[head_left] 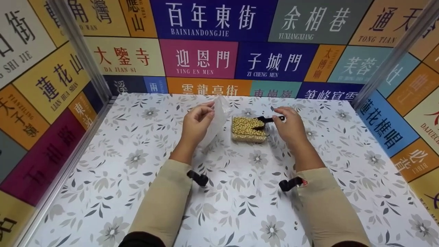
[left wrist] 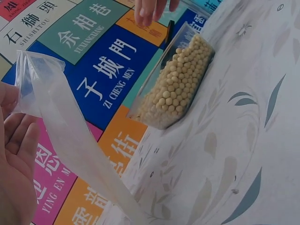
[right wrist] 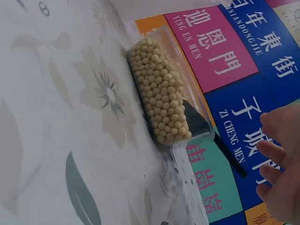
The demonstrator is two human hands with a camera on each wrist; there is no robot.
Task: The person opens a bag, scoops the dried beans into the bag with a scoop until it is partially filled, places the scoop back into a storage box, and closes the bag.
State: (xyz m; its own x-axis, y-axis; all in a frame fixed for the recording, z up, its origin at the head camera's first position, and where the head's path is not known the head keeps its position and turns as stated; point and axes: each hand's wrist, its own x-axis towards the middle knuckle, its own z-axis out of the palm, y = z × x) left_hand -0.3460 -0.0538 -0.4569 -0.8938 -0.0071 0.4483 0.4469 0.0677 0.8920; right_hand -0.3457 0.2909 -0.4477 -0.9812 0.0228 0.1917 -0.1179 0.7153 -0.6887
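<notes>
My left hand [head_left: 196, 125] pinches the top edge of a clear plastic bag [left wrist: 65, 117], which hangs down beside the fingers, looking flat. To its right a clear rectangular container [head_left: 249, 139] stands on the table, filled with round yellow soybeans [right wrist: 159, 89]. A black scoop [right wrist: 229, 155] has its blade in the beans, and its handle sticks out over the container's right end. My right hand [head_left: 291, 125] is just beside that handle, fingers loosely bent; the right wrist view [right wrist: 283, 159] shows a gap between them and the handle.
A white tablecloth [head_left: 137, 185] with grey flowers and leaves covers the table. Colourful panels with Chinese lettering [head_left: 202, 58] wall off the back and both sides. Metal posts [head_left: 85, 48] stand at the back corners. Small black cameras [head_left: 198, 178] are strapped to both wrists.
</notes>
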